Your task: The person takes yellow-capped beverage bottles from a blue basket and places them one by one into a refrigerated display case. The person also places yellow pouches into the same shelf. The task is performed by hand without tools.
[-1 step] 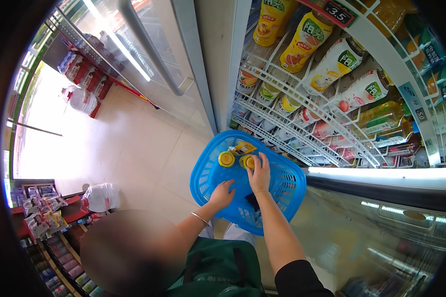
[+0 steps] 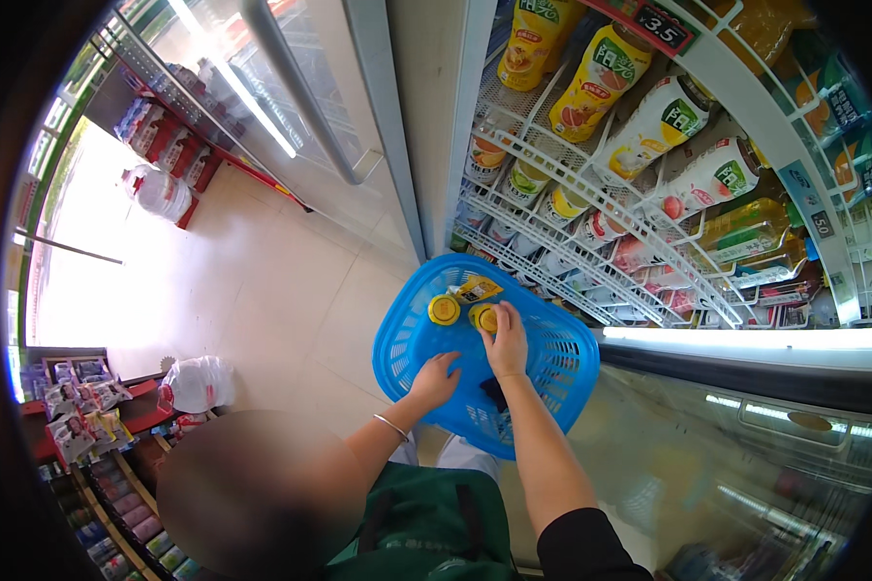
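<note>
A blue plastic basket (image 2: 389, 339) with slotted sides is below both hands. Inside it, toward the far side, stand two bottles with yellow caps: one bottle (image 2: 444, 310) is free of my hands, the other bottle (image 2: 480, 317) is in the fingers of my right hand (image 2: 507, 344). Next to them lies a yellow packet-like item (image 2: 477, 289). My left hand (image 2: 436, 381) hovers over the basket's near left part, holding nothing, its fingers apart. Under my right wrist, a small dark item (image 2: 494, 393) lies in the basket; its kind is unclear.
Beyond the basket, an open drinks cooler holds bottles (image 2: 601, 79) on white wire shelves (image 2: 591, 179). Its glass door (image 2: 358, 208) stands open to the left. Large water jugs (image 2: 157, 194) and snack shelves (image 2: 136, 402) are at the left. Glass panels (image 2: 746, 465) run along the lower right.
</note>
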Tool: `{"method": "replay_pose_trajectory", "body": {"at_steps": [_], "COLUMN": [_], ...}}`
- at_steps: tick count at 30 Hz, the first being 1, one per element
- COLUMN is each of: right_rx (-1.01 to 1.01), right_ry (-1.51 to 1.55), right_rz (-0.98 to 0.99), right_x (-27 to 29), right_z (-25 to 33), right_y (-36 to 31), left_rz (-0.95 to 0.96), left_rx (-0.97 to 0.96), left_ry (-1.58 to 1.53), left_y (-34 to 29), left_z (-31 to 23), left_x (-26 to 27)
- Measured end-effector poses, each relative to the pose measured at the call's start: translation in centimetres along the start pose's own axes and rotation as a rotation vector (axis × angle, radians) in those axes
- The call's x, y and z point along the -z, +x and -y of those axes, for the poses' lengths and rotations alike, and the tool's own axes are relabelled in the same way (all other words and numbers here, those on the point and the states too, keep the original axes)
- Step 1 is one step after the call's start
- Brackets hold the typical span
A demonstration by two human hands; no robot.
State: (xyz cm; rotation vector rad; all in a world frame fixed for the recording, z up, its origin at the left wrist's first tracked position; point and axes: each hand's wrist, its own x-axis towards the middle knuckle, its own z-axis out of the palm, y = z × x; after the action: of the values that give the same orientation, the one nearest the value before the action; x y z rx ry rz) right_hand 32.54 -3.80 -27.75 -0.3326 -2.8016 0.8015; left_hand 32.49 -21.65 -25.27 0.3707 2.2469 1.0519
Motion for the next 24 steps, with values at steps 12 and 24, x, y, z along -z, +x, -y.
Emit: {"method": "replay_pose_trajectory", "body": {"at_steps": [12, 24], "right_rx": [-0.141, 0.005], "right_ry": [0.572, 0.554], "right_rz": [-0.086, -0.194], "right_x": [18.1, 30.0], "right_z": [4.9, 12.4], "right_y": [0.8, 3.1], "left_rz": [0.04, 0.241], "left_rx": [-0.176, -0.424], "left_ry": [-0.164, -0.057], "left_y": [-1.0, -6.5], "left_z": [-6.6, -20.8], "left_x": [7.6, 14.3]}}
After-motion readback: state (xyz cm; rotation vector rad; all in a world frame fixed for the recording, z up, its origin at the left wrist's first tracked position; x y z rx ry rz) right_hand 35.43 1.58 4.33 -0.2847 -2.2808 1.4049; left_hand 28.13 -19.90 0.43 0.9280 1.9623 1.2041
